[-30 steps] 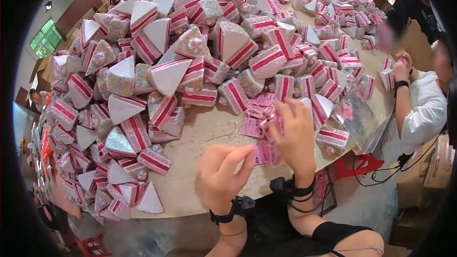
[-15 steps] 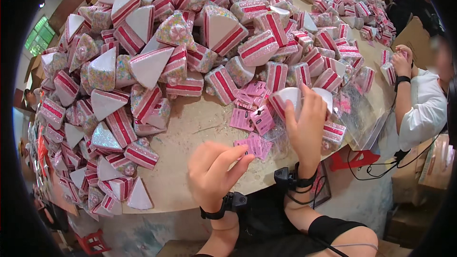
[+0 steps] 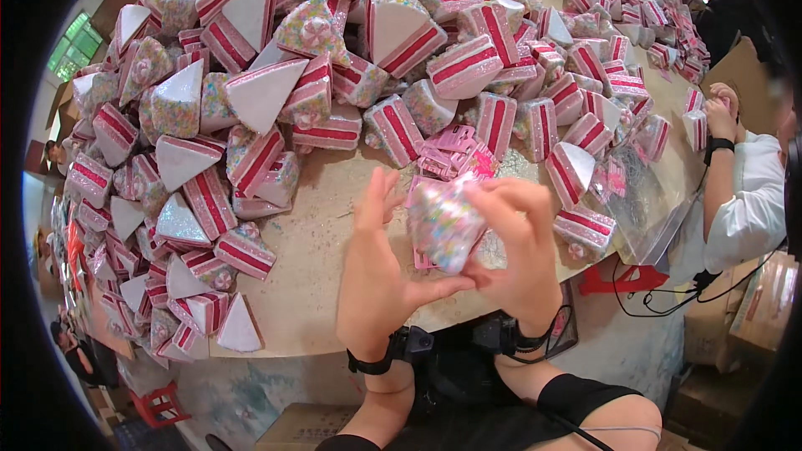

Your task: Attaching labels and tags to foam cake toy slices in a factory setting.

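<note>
In front of me, above the near part of the table, my right hand [image 3: 522, 246] grips a toy cake slice [image 3: 447, 221] with its fingers and thumb. The slice's speckled, rainbow-coloured side shows, slightly blurred by motion. Just left of it, my left hand [image 3: 372, 276] is open, fingers raised and thumb stretched toward the slice's lower end. Pink cards [image 3: 455, 154] lie in a small heap behind the slice, partly hidden by it. A big pile of similar cake slices [image 3: 251, 88], white, pink and red, fills the table's left and far side.
One slice [image 3: 585, 230] lies at the right near a clear plastic bag [image 3: 647, 192]. A co-worker in a white sleeve [image 3: 743, 184] sits at the right, hands raised. A red stool [image 3: 622, 278] stands under the table edge. Cardboard boxes [image 3: 764, 301] are stacked at lower right.
My right hand has moved left and down from the right-hand slices, now with a slice in it. My left hand has changed from a near pinch to open fingers. The view has shifted slightly.
</note>
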The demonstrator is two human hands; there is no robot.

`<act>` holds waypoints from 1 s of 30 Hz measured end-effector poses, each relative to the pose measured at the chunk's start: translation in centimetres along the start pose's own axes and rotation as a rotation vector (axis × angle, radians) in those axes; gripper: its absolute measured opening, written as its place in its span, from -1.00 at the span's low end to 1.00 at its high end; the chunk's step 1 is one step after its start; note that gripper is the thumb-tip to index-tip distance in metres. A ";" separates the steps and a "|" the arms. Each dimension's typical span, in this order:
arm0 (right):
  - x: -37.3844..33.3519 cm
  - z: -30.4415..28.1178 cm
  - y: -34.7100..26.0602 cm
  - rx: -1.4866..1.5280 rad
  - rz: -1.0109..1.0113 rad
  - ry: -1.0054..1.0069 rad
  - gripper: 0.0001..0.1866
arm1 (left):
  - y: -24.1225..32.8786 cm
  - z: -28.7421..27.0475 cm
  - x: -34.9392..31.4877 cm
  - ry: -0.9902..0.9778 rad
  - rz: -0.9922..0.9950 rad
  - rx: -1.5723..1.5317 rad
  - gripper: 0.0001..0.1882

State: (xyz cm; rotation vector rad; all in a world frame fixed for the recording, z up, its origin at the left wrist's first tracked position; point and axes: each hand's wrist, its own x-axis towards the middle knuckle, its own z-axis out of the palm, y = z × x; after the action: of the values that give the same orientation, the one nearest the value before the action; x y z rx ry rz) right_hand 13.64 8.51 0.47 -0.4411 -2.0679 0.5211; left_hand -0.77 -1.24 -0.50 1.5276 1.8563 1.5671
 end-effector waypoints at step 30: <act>-0.8 2.4 3.0 -0.395 0.320 -0.370 -0.62 | -1.6 -1.2 -1.0 0.026 -0.144 0.466 -0.54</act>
State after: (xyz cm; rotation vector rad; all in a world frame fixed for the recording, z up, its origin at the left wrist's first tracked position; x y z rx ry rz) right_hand 12.37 10.20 -2.84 -0.9808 -2.4831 0.3985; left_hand -2.10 -2.46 -1.79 1.5029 2.4075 1.1465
